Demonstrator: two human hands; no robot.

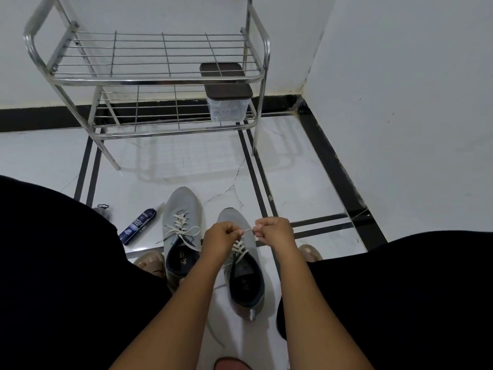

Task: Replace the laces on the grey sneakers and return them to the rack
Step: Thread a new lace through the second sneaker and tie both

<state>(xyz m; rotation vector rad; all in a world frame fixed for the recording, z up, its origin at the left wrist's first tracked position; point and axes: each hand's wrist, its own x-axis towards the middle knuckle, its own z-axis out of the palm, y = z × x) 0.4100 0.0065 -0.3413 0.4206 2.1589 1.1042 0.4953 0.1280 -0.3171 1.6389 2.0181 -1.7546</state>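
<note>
head view: two grey sneakers sit side by side on the white tiled floor between the person's knees, toes toward the metal shoe rack against the wall. the left sneaker already carries a cream lace tied in a bow. the right sneaker is laced partway up; both hands work just above its tongue. the left hand is curled and pinching one run of the cream lace, and the right hand is curled and pinching the other end, a short taut stretch showing between them. a dark blue tube lies on the floor left of the shoes, and a lidded plastic container stands on the rack's lower shelf. the lace looks thin, limp and light, so it is probably best pinched near the ends; the knit shoes look soft and light, likely easiest lifted by the heel collar
</note>
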